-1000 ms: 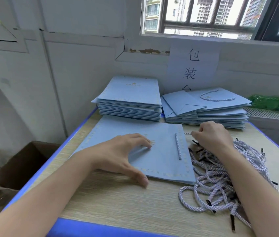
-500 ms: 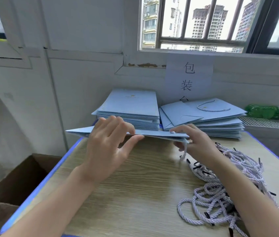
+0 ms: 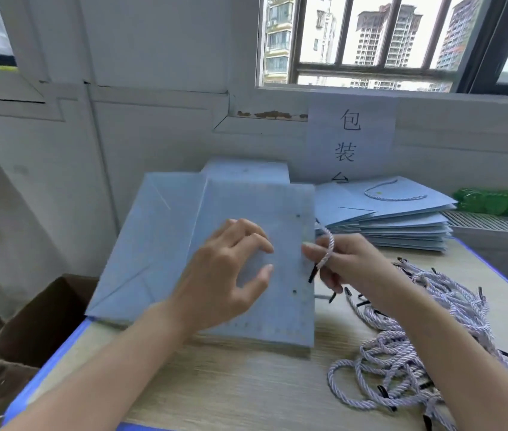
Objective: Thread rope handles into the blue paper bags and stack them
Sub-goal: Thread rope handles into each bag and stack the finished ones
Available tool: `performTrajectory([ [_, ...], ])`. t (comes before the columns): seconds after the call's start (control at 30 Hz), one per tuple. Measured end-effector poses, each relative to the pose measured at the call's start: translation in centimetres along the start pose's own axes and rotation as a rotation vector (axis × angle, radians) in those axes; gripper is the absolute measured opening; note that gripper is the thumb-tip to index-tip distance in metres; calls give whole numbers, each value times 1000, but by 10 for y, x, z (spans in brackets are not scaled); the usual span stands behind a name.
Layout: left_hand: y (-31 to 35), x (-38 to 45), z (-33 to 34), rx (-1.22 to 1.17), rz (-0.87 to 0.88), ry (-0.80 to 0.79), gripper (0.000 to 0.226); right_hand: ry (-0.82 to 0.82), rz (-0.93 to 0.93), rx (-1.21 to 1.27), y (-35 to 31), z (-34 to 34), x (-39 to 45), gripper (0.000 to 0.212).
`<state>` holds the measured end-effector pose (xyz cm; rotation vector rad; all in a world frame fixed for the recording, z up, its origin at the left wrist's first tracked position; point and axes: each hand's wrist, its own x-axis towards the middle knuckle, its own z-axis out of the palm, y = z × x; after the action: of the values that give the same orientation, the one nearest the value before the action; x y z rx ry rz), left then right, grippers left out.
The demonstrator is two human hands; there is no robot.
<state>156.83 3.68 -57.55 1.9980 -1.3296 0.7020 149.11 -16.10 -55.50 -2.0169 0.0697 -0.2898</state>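
Bag turned over on your packing table, rope handle at its right edge.

You work at a wood-grain table (image 3: 246, 390) with a blue rim, under a barred window (image 3: 386, 42), a paper sign (image 3: 350, 141) on the wall, a cardboard box (image 3: 44, 318) at the left. Your left hand (image 3: 224, 275), fingers loosely spread, rests on the blue paper bag (image 3: 184, 244), which lies before you over the unthreaded stack (image 3: 246, 169). Your right hand (image 3: 352, 262) pinches a rope handle (image 3: 327, 247) just beside the bag's right edge, near its two holes. Loose ropes (image 3: 402, 353) lie right; the finished stack (image 3: 402, 216) behind. Half a second ago you held the bag edge-on in the air; now its face shows.
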Motion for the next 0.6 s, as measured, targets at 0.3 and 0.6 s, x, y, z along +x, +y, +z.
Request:
performTrajectory([
  [0.3, -4, -6, 11, 6, -246, -575, 54, 138, 208, -1034, 16, -25, -1, 38],
  [0.6, 18, -11, 24, 287, -250, -637, 80, -124, 106, -836, 7, -10, -5, 8],
])
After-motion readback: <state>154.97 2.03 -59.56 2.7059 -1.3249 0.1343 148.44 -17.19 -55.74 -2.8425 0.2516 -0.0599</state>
